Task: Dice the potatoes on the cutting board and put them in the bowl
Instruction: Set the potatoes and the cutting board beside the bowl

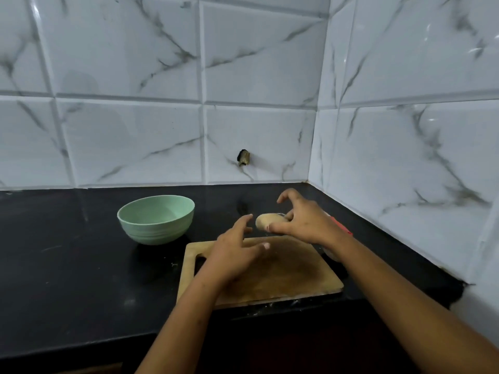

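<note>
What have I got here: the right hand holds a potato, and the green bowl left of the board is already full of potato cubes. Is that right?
Not quite. The head view shows the bowl is empty; only its bare green inside shows. The rest stands: the right hand holds a potato, and the bowl sits left of the board.

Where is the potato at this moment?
In the head view the potato is right of centre, held by the right hand near the far edge of the board, right of the bowl; the left hand is beside it.
</note>
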